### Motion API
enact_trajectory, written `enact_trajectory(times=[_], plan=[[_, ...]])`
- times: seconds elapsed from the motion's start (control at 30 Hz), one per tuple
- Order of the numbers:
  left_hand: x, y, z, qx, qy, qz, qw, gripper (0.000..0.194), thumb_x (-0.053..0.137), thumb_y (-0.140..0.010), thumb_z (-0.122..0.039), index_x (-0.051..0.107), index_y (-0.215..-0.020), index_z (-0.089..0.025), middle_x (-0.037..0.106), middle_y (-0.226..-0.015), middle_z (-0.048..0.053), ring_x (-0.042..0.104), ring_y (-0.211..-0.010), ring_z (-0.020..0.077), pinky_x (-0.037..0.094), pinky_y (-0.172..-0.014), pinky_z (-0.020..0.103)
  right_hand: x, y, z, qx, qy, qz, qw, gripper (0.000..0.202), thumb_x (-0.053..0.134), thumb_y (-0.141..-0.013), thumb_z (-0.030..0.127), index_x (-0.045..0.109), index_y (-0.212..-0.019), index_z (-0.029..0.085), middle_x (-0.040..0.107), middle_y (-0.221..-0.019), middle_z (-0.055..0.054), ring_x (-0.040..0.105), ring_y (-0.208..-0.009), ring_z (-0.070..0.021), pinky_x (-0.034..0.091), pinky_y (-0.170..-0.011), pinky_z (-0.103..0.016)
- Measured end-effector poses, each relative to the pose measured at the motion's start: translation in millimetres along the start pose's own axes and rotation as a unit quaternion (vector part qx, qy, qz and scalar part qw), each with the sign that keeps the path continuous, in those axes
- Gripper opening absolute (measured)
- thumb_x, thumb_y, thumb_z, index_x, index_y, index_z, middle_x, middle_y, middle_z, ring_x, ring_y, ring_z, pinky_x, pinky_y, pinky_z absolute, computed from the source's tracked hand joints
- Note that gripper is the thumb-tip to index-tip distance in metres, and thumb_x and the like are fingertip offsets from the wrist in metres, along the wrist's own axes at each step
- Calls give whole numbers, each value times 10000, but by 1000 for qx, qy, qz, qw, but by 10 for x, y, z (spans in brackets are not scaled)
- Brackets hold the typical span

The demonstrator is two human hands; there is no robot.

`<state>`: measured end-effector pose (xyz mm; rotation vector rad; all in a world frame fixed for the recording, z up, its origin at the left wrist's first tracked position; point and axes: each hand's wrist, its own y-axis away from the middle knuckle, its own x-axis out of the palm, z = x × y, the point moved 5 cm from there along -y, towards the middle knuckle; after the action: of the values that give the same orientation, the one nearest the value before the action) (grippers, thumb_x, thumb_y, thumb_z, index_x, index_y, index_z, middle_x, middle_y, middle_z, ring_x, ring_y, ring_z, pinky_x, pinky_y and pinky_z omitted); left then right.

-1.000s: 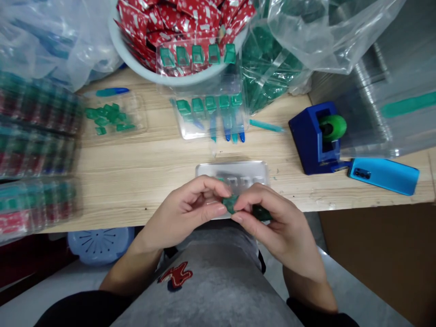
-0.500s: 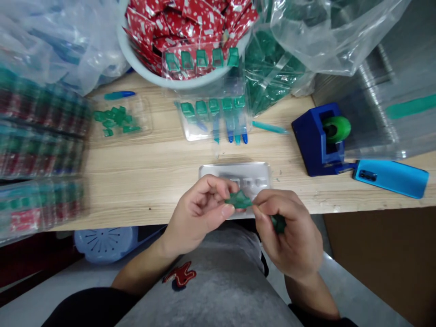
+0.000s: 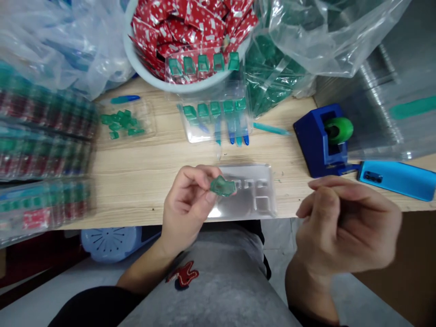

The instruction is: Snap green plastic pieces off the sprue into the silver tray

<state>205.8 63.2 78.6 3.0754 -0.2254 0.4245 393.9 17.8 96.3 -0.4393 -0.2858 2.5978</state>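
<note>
My left hand (image 3: 190, 200) pinches a small translucent green plastic piece (image 3: 223, 186) between thumb and fingers, above a clear plastic tray (image 3: 238, 200) with moulded recesses at the table's front edge. Off to the right, past that edge, is my right hand (image 3: 344, 222), its fingers curled and the thumb pressed to them. Whatever it may hold is hidden. Beyond the tray, a clear blister pack (image 3: 200, 134) holds a row of green caps (image 3: 215, 108) with blue and teal pens below them.
A bowl (image 3: 153, 81) of red packets stands at the back, beside a bag of green pieces (image 3: 269, 68). A shallow tray (image 3: 148, 131) with green bits lies left. Stacked filled packs (image 3: 44, 154) line the left side. A blue tape dispenser (image 3: 311, 141) and blue phone (image 3: 398, 179) are right.
My right hand has come away from the green piece and moved right; the green bit seen in its palm no longer shows. My left hand has shifted slightly left with its piece.
</note>
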Motion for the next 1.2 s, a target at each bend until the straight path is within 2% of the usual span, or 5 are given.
enact_trajectory(times=[0.2,0.4,0.57,0.87,1.2], plan=[[-176,-58,-142,51,-194,106,974,114,583,-909,-124,612,-955,-224,625,-998,26,615,-954,143,540,-798,263,-69,-36,-39,-37,0,-106,994,78,666,-853,120,656,-881,191,695,-830,-47,668,-689,-164,439,-469,-288],[-13,-75,-70,122,-460,243,845,236,531,-943,-97,583,-1154,-191,625,-1082,61,599,-1023,161,512,-882,301,-110,-8,-94,-7,36,-83,996,94,656,-874,150,664,-913,234,695,-847,-12,683,-770,-161,534,-639,-321],[153,-105,48,176,-517,284,788,181,523,-952,-122,569,-1127,-116,653,-1013,92,600,-954,187,500,-845,310,-97,-10,-92,-7,95,-24,995,60,626,-906,244,680,-906,218,718,-833,-29,682,-740,-169,550,-663,-334],[137,-174,147,108,-537,349,761,185,486,-981,-214,565,-1138,-155,659,-1079,89,596,-987,215,495,-852,353,-104,-61,-218,0,125,-18,992,95,612,-911,245,699,-943,226,723,-858,-21,622,-608,-124,525,-599,-294],[99,-146,179,141,-550,301,766,237,509,-975,-247,567,-1183,-152,672,-1082,101,616,-1003,234,498,-869,381,-152,-188,-415,34,180,-35,982,99,690,-823,211,697,-922,214,711,-840,4,585,-621,-106,478,-522,-227]])
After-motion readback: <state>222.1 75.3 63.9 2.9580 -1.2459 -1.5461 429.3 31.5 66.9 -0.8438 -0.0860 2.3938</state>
